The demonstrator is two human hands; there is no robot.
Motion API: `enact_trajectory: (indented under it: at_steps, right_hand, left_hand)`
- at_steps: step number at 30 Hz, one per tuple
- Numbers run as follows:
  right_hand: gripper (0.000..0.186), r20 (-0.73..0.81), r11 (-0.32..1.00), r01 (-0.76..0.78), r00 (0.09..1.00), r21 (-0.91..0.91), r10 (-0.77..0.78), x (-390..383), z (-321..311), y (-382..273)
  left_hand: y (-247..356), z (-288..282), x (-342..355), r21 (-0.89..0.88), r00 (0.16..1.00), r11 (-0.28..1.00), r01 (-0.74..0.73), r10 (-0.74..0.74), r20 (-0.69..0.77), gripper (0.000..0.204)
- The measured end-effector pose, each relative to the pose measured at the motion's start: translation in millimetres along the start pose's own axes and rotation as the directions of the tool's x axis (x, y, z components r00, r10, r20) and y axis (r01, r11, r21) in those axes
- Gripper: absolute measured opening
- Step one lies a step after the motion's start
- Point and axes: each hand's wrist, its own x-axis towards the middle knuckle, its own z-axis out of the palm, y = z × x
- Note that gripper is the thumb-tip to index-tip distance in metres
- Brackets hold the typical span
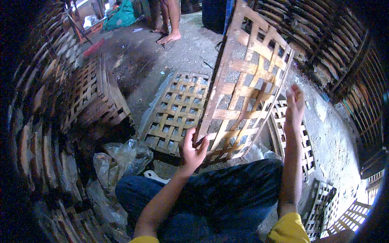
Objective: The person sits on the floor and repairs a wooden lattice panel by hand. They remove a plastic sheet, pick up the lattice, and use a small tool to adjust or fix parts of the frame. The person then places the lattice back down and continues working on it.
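Holding a woven panel (237,91) by the near end of its left edge with the left hand (190,152), fingers clamped on the rim between thumb and fingertips. Standing steeply tilted in front of the jeans (235,182), with long axis running up and away from the lap and leaning to the right.

Held up on the opposite side with the right hand (296,107), just beside the right edge of the panel; seemingly not touching, with a strip of floor (174,56) visible between. Cannot tell fingers apart or together there, given the blur. Lying therefore to the right of the left grip, and to the left of the right fingers.

Nearer with the left: in contact, but only low down. Lying on the floor beyond the left hand: a second panel (174,106), partly behind the first.
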Motion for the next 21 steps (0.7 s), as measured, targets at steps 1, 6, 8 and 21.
enact_trajectory:
  at_steps: [1, 6, 8, 21]
  right_hand:
    - [0.048, -0.006, 0.992, 0.122, 0.992, -0.037, -0.123, -2.1, 2.8, -22.5]
    - [0.023, 0.072, 0.917, 0.398, 0.915, 0.0, -0.397, -5.3, 32.9, -120.4]
    - [0.024, 0.168, 0.74, 0.66, 0.75, -0.131, -0.639, -6.0, 50.2, -131.4]
    - [0.024, 0.281, 0.658, 0.752, 0.628, 0.019, -0.726, 6.8, 114.1, -110.1]
  left_hand:
    - [1.0, -2.9, -0.2, 0.015, 1.0, 1.0, 0.006, -0.006, 0.004, 0.032]
    - [-4.8, -4.8, 3.4, 0.046, 0.999, 0.998, 0.045, -0.044, -0.02, 0.029]
    - [0.6, -4.0, 3.2, 0.012, 0.997, 0.998, 0.066, -0.066, -0.05, 0.028]
    - [17.3, -6.7, -0.8, 0.23, 0.996, 0.97, 0.075, -0.064, -0.054, 0.042]
